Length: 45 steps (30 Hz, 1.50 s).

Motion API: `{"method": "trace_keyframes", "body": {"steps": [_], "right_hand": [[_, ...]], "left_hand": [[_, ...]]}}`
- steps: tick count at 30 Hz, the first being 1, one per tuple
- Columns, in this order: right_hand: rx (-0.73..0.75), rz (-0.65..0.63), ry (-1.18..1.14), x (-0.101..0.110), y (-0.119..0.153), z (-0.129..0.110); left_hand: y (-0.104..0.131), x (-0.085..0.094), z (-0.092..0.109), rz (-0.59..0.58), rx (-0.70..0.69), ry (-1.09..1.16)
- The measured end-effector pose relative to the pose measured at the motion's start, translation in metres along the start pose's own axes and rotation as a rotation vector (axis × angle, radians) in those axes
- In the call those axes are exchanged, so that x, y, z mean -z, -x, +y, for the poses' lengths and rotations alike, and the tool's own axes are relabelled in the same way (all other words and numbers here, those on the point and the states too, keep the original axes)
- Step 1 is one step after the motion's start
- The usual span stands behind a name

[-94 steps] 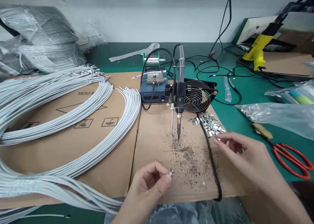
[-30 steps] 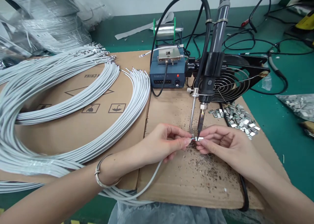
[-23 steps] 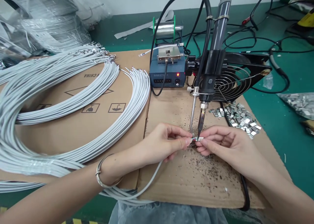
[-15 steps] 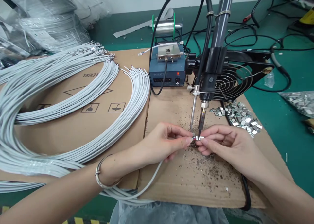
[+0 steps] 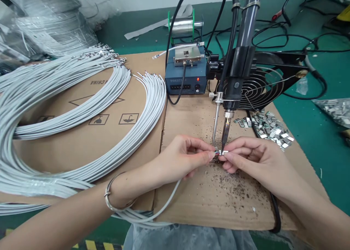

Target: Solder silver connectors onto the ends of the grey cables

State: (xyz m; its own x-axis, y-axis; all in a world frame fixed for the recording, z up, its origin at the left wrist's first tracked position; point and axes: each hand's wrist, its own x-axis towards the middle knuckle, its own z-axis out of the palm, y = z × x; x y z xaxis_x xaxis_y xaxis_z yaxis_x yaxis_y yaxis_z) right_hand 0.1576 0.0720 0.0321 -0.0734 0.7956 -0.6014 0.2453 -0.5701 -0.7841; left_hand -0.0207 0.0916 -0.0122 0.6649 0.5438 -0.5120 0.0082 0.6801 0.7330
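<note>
My left hand (image 5: 188,157) pinches the end of a white cable (image 5: 172,197), whose thin coloured wires show just past the fingertips. Between thumb and fingers, my right hand (image 5: 248,158) grips a small silver USB connector (image 5: 224,152). The wires and the connector meet under the tip of a soldering iron (image 5: 225,129) fixed upright in a stand. Beside that tip ends a thin metal solder feed tube (image 5: 216,122). Whether the tip touches the joint is too small to tell. Further right lies a pile of loose metal connectors (image 5: 273,129).
Bundled white cables (image 5: 144,133) curve across the cardboard (image 5: 191,210) at left. Behind stand a blue solder feeder (image 5: 186,76), a solder wire spool (image 5: 182,26) and a black fan (image 5: 262,85). Dark crumbs are scattered below my hands. A bag of connectors (image 5: 335,111) lies at far right.
The view has shifted slightly. Both hands keep their hold on the cable end and the connector under the iron tip, with hardly any movement.
</note>
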Motion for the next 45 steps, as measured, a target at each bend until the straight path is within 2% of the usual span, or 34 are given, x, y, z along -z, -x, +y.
{"method": "trace_keyframes", "body": {"steps": [23, 36, 40, 45], "right_hand": [[0.029, -0.047, 0.041, 0.0062, -0.0015, 0.0061], [0.011, 0.023, 0.176, 0.0048, 0.0013, 0.001], [0.041, -0.02, 0.176, 0.0076, 0.0005, 0.0016], [0.037, -0.014, 0.167, 0.0069, 0.0011, 0.0008]], "left_hand": [[0.0022, -0.0026, 0.0031, 0.025, 0.035, 0.012], [0.0037, -0.004, 0.0044, 0.031, 0.033, 0.023], [0.0026, -0.0034, 0.0025, 0.011, 0.03, 0.011], [0.0023, -0.0027, 0.0018, 0.007, 0.023, 0.024]]}}
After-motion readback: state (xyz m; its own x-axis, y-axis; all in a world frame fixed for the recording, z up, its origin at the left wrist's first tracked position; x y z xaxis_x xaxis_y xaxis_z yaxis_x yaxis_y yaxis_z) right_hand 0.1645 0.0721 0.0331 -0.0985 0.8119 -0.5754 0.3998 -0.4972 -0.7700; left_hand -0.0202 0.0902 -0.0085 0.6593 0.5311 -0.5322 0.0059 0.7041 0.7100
